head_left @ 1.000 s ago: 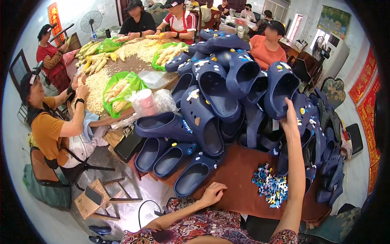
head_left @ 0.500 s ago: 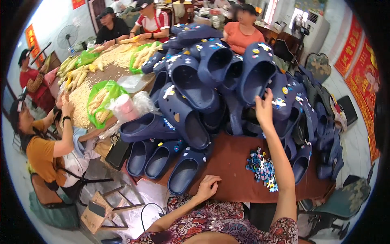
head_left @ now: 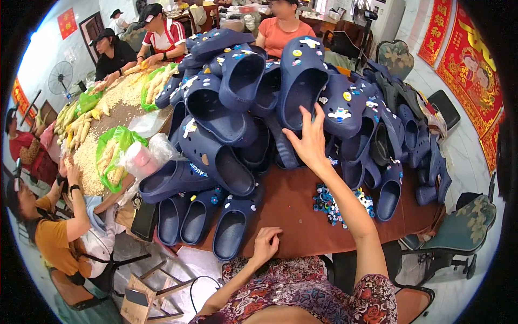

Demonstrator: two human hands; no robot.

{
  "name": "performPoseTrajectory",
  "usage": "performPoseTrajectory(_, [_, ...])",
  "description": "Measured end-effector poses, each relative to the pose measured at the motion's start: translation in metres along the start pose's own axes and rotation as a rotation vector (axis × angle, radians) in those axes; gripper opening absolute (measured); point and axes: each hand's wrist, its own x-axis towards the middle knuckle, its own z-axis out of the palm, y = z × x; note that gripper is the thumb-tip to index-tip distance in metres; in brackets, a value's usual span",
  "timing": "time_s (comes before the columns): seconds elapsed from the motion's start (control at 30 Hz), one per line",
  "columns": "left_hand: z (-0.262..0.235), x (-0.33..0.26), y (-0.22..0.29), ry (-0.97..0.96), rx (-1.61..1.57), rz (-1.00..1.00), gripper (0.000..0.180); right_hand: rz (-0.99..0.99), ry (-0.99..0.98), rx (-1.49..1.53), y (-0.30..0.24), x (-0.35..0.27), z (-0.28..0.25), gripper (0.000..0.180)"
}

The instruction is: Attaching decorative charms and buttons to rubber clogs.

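- since a moment ago the right hand (head_left: pixel 312 141) has climbed higher up the heap, fingers now spread wide against the dark blue clogs (head_left: pixel 302 81), touching one near the middle of the pile but gripping nothing.
- clogs: too many to count exactly, well over twenty, piled across the table; three lie flat in a row at the near edge (head_left: pixel 202 216).
- one small heap of coloured charms (head_left: pixel 337 202) sits on the table just below the right forearm.
- left hand (head_left: pixel 265 244) rests on the near table edge, fingers loosely curled, holding nothing, just beside the nearest clog.
- brown table (head_left: pixel 291 216) carries it all; next to it another table holds corn cobs (head_left: pixel 81 127) in green bags (head_left: pixel 116 143).
- six other people sit around the tables; one fan (head_left: pixel 60 78) stands by the wall, red hangings (head_left: pixel 469 59) on the right, pale tiled floor.
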Motion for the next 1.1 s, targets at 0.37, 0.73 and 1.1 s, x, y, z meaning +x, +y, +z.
performPoseTrajectory(0.37, [0.002,0.003,0.001,0.001,0.031,0.023,0.021,-0.176,0.327,0.059,-0.014,0.009,-0.025,0.017])
performPoseTrajectory(0.73, [0.006,0.007,0.007,-0.026,0.049,-0.02,0.019,-0.023,0.493,0.018,0.03,0.0,-0.148,0.019])
performPoseTrajectory(1.1, [0.047,0.024,0.024,-0.105,0.003,0.003,0.02,0.035,0.257,-0.407,0.253,-0.022,-0.185,0.019])
